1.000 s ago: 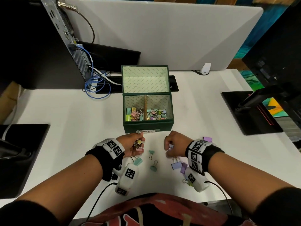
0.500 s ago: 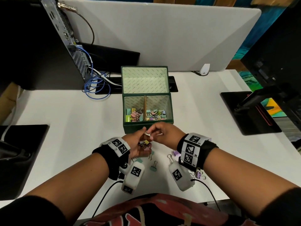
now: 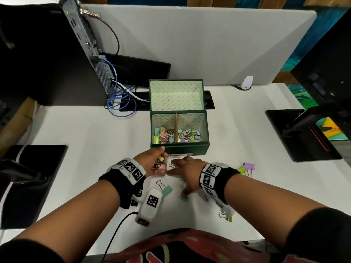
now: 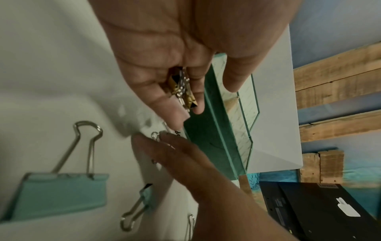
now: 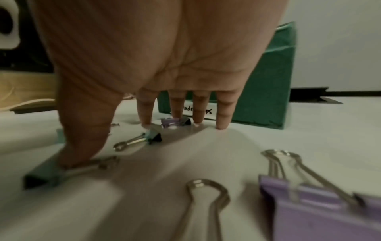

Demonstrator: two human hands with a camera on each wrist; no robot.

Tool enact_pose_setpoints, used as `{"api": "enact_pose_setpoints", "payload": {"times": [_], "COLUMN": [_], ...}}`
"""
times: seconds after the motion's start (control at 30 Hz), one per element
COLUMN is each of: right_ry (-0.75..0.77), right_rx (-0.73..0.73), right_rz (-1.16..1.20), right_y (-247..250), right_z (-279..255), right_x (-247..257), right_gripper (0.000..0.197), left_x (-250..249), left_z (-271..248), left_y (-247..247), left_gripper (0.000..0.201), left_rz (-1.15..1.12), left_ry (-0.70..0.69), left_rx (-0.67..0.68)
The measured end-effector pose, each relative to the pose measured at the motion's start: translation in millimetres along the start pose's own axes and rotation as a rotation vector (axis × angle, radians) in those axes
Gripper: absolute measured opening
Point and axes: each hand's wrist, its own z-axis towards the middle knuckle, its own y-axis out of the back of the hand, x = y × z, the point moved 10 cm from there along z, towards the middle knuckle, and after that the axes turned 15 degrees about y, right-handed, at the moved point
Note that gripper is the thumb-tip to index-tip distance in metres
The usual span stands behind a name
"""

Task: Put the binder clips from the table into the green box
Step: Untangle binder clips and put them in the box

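Note:
The green box (image 3: 178, 149) stands open at mid-table, with several coloured binder clips in both compartments. My left hand (image 3: 159, 160) hovers just in front of it, palm up, fingers curled round a bunch of small clips (image 4: 182, 88). My right hand (image 3: 180, 175) lies beside it with straight, spread fingers (image 5: 223, 117) whose tips touch the table. Its thumb presses a teal clip (image 5: 47, 172). A small teal clip (image 5: 144, 138) and a small purple clip (image 5: 175, 122) lie under the palm. A larger teal clip (image 3: 165, 188) lies near my left wrist.
More clips lie on the white table (image 3: 76, 145): purple and yellow-green ones (image 3: 247, 168) to the right, a yellow one (image 3: 227, 217) near the front edge, a big purple one (image 5: 319, 203). A computer tower (image 3: 57, 54), blue cables (image 3: 121, 103) and monitor bases (image 3: 300, 133) flank the box.
My right hand left the left palm, dropped to the table and spread its fingers over the loose clips. The left hand kept its bunch and stayed by the box front.

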Motion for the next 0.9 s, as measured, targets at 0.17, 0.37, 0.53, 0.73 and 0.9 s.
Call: {"api": "enact_pose_setpoints", "payload": {"times": [0.17, 0.37, 0.53, 0.73, 0.9], "right_ry": [-0.001, -0.170, -0.230, -0.218, -0.005], "right_rx": [-0.117, -0.167, -0.225, -0.423, -0.477], "right_rz": [0.106, 0.366, 0.490, 0.672, 0.840], "right_y": [13, 7, 11, 35, 60], "right_z": [4, -8, -26, -39, -27], "right_x": [-4, -27, -37, -33, 9], "right_gripper": [0.029, 0.023, 0.013, 0.011, 0.025], "left_x": [10, 13, 16, 30, 31], "left_z": [-4, -3, 2, 9, 14], "left_y": [3, 10, 7, -9, -22], "left_gripper": [0.030, 0.026, 0.026, 0.038, 0.052], "left_rz": [-0.005, -0.008, 0.024, 0.008, -0.015], "left_ry": [0.029, 0.039, 0.070, 0.136, 0.104], "left_rx": [0.044, 0.009, 0.016, 0.053, 0.085]}}
